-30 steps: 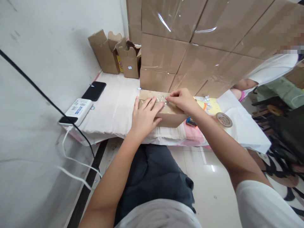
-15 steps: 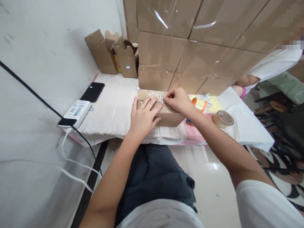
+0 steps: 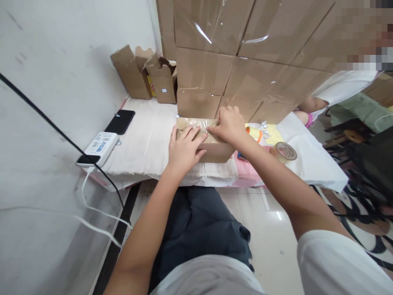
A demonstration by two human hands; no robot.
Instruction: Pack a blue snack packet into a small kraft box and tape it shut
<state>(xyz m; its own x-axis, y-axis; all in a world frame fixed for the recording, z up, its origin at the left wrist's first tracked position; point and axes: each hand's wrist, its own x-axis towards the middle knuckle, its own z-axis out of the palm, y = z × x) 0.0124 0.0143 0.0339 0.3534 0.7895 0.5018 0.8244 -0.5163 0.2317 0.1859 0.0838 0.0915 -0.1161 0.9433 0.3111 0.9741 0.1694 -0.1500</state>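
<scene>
A small brown cardboard box (image 3: 217, 153) lies on the cloth-covered table, with shiny clear tape (image 3: 201, 123) across its top. My left hand (image 3: 185, 148) rests on the box's left part, fingers spread, holding nothing. On the right part of the top is my right hand (image 3: 229, 126), its thumb against the tape and its fingers curled at the back edge. Whether it pinches any tape is too small to tell. Partly behind my right forearm stands a tape roll with an orange rim (image 3: 254, 134). Another tape roll (image 3: 284, 152) sits farther right.
Stacked, wrapped cartons (image 3: 204, 73) rise behind the box. Open cardboard boxes (image 3: 164, 84) stand back left. A black phone (image 3: 120, 121) and a white device with a cable (image 3: 100, 146) lie left. Another person's arm (image 3: 313, 104) shows at right.
My right hand has shifted slightly, its fingers lifting and curling toward the box's back edge while the thumb stays low. My left hand remains spread on the box. The view has shifted a little.
</scene>
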